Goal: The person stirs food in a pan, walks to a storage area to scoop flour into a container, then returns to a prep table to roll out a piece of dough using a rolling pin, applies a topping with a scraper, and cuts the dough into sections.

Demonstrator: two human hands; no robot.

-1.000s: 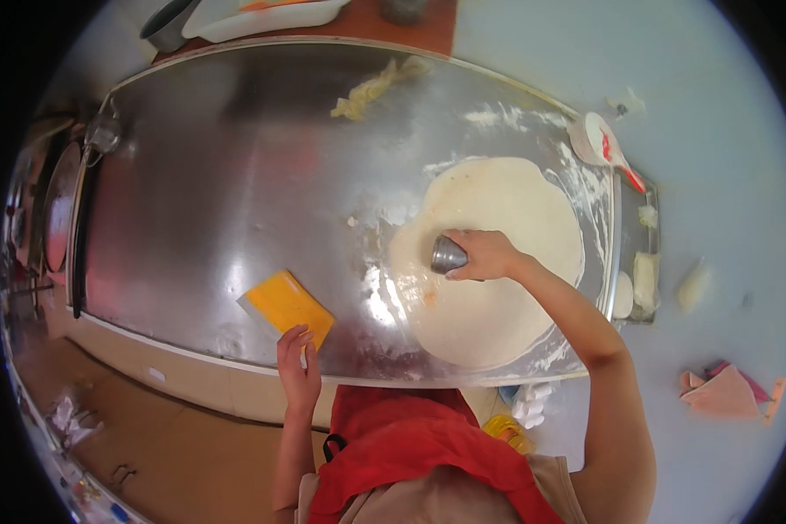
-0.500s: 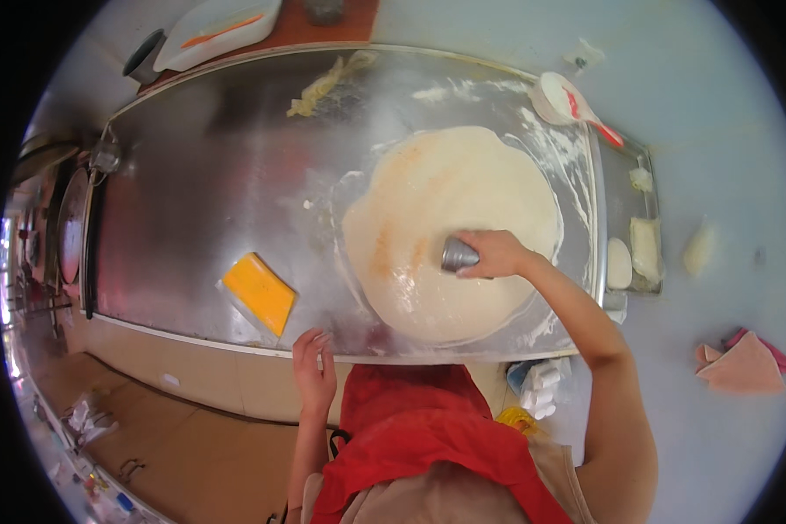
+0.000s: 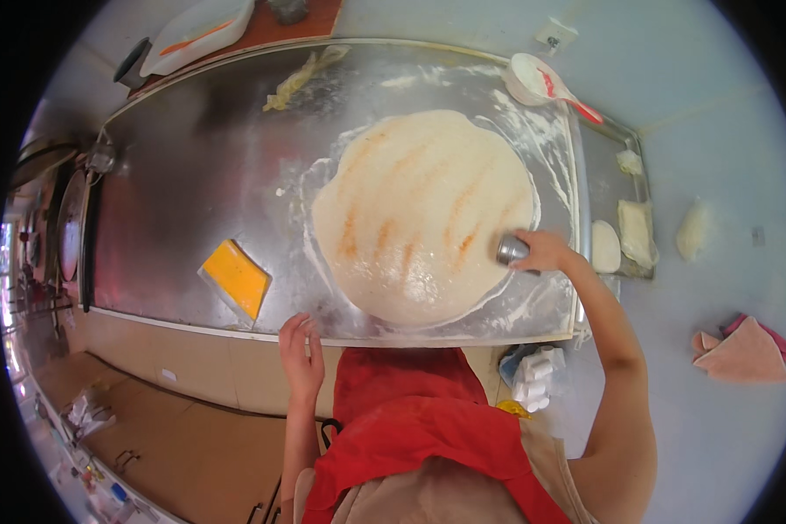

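Observation:
A large round sheet of pale dough (image 3: 424,196) lies flat on the metal table. Streaks of orange-brown powder cross it. At its right side, my right hand (image 3: 548,251) is closed around a small metal shaker (image 3: 512,250), tilted with its end toward the dough. My left hand (image 3: 302,354) rests by the table's near edge, fingers loosely stretched out and holding nothing. Closest to it on the table is a yellow flat scraper (image 3: 237,278) with a thin pale edge.
Flour marks the metal table (image 3: 175,201) around the dough. A white bowl (image 3: 530,80) with a red-handled scoop stands at the far right corner. A crumpled yellowish plastic bag (image 3: 301,80) lies at the back. Beyond it is a white tray (image 3: 196,44). A side tray (image 3: 616,166) adjoins the right edge.
My right hand has moved the shaker right, from the dough's middle to its right side. More powder streaks show across the dough. The whole view has shifted slightly; my left hand stays near the edge.

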